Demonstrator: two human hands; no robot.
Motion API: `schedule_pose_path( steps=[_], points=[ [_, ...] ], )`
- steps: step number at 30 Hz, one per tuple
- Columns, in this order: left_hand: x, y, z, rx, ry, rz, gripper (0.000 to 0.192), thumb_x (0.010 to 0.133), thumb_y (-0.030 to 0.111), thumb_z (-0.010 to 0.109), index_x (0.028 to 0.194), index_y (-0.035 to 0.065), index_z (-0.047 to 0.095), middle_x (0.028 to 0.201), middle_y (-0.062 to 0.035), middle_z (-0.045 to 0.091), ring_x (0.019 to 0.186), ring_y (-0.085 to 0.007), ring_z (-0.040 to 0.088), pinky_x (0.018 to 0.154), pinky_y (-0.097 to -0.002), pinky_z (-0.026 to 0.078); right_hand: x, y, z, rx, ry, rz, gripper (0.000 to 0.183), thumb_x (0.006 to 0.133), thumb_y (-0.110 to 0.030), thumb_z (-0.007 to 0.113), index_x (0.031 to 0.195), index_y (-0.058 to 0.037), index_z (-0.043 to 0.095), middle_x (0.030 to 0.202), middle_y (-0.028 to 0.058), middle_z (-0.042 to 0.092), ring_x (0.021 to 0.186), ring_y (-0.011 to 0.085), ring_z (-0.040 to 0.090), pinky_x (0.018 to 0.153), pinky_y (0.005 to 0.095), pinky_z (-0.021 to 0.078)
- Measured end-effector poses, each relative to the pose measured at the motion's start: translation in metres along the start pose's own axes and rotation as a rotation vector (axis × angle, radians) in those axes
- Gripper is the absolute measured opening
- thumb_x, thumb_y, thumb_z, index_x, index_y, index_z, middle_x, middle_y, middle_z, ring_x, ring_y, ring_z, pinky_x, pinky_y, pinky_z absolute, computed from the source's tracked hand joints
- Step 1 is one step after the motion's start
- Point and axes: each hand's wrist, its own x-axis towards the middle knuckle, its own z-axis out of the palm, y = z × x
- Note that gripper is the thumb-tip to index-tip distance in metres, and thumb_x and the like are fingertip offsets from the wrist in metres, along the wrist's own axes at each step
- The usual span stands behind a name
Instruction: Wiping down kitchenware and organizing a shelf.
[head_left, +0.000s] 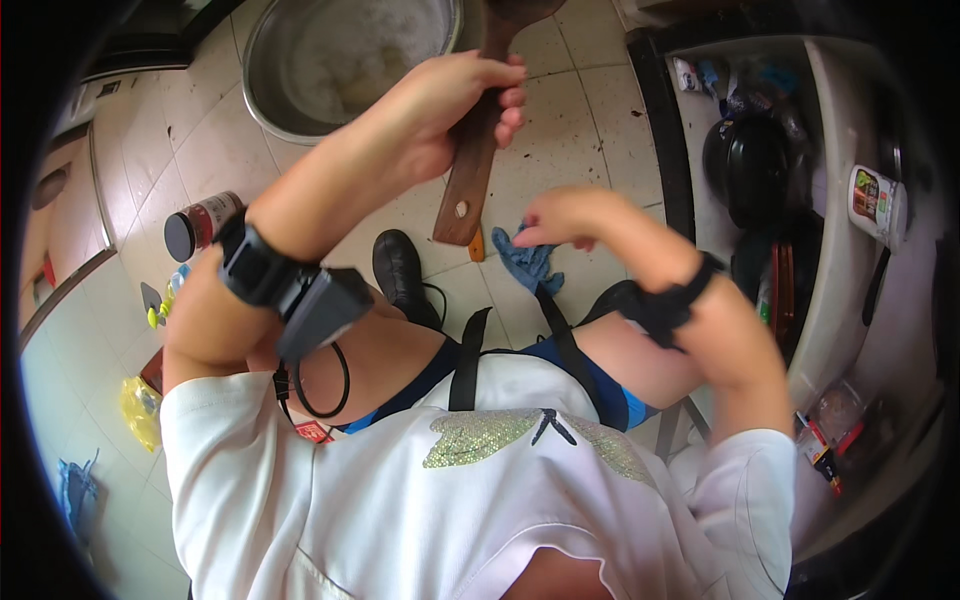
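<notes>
My left hand (480, 97) is closed around the handle of a dark wooden spatula (469, 180). The handle's end, with a hole in it, points back towards me, and the broad blade runs out of the top edge. Left of the blade is a large round metal basin (251, 97) of cloudy liquid, with something pale and blurred in it. My right hand (566, 217) is loosely bent, its thumb apart from the fingers, with nothing visibly held. Just beyond its fingertips in the picture, a crumpled blue cloth (529, 262) lies on the floor; whether they touch is unclear.
A dark-lidded jar (202, 225) lies on the tiled floor at the left, with a yellow plastic bag (141, 409) nearer me. An orange object (476, 246) shows beside the spatula's end. On the right, a dark-edged shelf unit (664, 150) holds black cookware (757, 169) and a white container (874, 202).
</notes>
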Motion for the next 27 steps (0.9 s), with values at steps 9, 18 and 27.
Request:
schedule_pose_path(
  steps=[9, 18, 27],
  points=[
    [-0.044, -0.024, -0.005, -0.278, -0.019, -0.165, 0.030, 0.092, 0.028, 0.043, 0.119, 0.0166, 0.039, 0.066, 0.0001, 0.043, 0.046, -0.0079, 0.041, 0.039, -0.0188, 0.035, 0.181, 0.066, 0.142, 0.550, 0.268, 0.196, 0.084, 0.066, -0.058, 0.060, 0.125, -0.0018, 0.041, 0.128, 0.0187, 0.042, 0.118, 0.0352, 0.039, 0.096, 0.0380, 0.0340],
    [-0.008, -0.028, 0.000, -0.313, -0.316, -0.264, 0.043, 0.094, 0.037, 0.031, 0.132, 0.0173, 0.028, 0.066, 0.0011, 0.038, 0.044, -0.0063, 0.034, 0.040, -0.0193, 0.031, 0.192, 0.060, 0.129, 1.176, 0.871, 0.450, 0.048, 0.066, -0.018, 0.063, 0.108, -0.0026, 0.046, 0.100, 0.0221, 0.054, 0.099, 0.0337, 0.051, 0.088, 0.0377, 0.0409],
    [0.022, -0.038, 0.016, -0.051, -0.174, -0.162, 0.030, 0.093, 0.024, 0.036, 0.119, 0.0096, 0.034, 0.060, 0.0000, 0.040, 0.043, -0.0088, 0.039, 0.040, -0.0210, 0.035, -0.038, 0.037, -0.022, 1.587, 1.631, -0.714, 0.047, 0.066, -0.001, 0.050, 0.113, 0.0036, 0.043, 0.103, 0.0120, 0.050, 0.092, 0.0207, 0.050, 0.081, 0.0284, 0.0410]
  ],
)
